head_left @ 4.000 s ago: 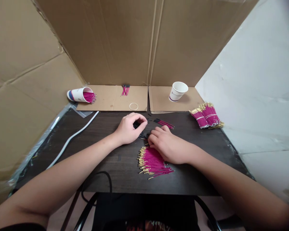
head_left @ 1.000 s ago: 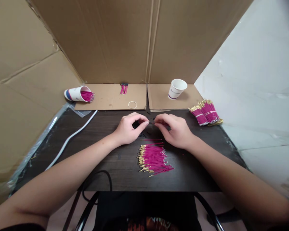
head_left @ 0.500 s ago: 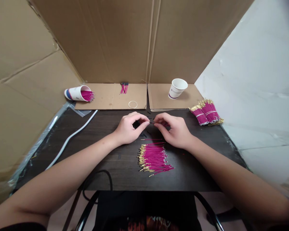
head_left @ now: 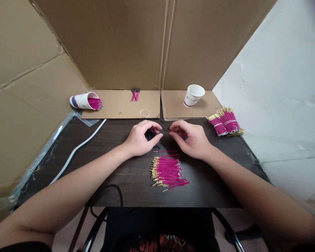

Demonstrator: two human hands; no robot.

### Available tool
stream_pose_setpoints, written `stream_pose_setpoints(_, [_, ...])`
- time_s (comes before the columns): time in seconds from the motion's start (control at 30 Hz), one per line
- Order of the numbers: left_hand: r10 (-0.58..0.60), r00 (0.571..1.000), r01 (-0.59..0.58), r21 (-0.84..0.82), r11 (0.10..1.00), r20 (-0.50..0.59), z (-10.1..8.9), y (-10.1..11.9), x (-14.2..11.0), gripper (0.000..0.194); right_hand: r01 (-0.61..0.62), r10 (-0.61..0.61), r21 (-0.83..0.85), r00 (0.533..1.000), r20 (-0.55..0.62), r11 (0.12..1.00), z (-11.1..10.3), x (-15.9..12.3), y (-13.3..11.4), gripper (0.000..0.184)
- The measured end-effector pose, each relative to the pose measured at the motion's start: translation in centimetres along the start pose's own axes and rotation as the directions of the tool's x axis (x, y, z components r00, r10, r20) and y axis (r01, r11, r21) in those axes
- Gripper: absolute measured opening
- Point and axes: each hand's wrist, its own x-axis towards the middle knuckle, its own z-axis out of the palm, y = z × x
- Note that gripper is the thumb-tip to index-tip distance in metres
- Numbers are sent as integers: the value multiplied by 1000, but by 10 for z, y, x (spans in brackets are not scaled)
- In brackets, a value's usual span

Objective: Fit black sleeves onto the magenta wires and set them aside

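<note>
Landmark: pile of magenta wires point(head_left: 168, 169) with gold tips, flat on the dark desk point(head_left: 212, 189), gold ends to the left. Black cable point(head_left: 119, 192) loops over the desk edge, left and near of it. Single magenta wire point(head_left: 165, 151) lies just beyond the pile, apart from it. Left hand point(head_left: 144, 138) is past the pile's left side, thumb and index curled with a gap at the tips, around a heap of short black pieces point(head_left: 149, 135). Right hand point(head_left: 191, 140) is past the pile's right side, thumb and index tips close; can't tell if they pinch anything. Some magenta shows through its curl. White cable point(head_left: 72, 154) well left of the pile. Beyond, right: banded wire bundles point(head_left: 225, 122). Farther, straight past the pile: rubber band point(head_left: 145, 116). Far left: tipped cup point(head_left: 80, 101) with wires inside. Far right: upright cup point(head_left: 194, 99). Farthest: small black-ended bunch point(head_left: 135, 95), left of the pile's line.
</note>
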Motion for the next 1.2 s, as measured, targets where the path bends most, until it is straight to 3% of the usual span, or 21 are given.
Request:
stream_pose_setpoints(0.23, [-43,998,48,100,994,-52,0,-5,1,13,-109,102,-110,993,-64,988,-13,4,28,11])
stream_pose_setpoints(0.53, [-48,999,48,122,991,-8,0,-5,1,12,-101,116,-150,989,96,984,-13,4,36,14])
stream_pose_setpoints(0.83, [-71,997,65,152,986,37,-1,-5,2,11,-120,148,-208,981,127,971,-20,7,35,18])
stream_pose_setpoints(1.03, [-61,997,55,146,988,41,-2,-5,2,10,-187,300,-352,905,301,917,-43,7,42,33])
stream_pose_setpoints(1.2, [-61,997,55,149,987,40,-2,-6,2,9,-182,339,-384,852,398,905,-47,8,50,21])
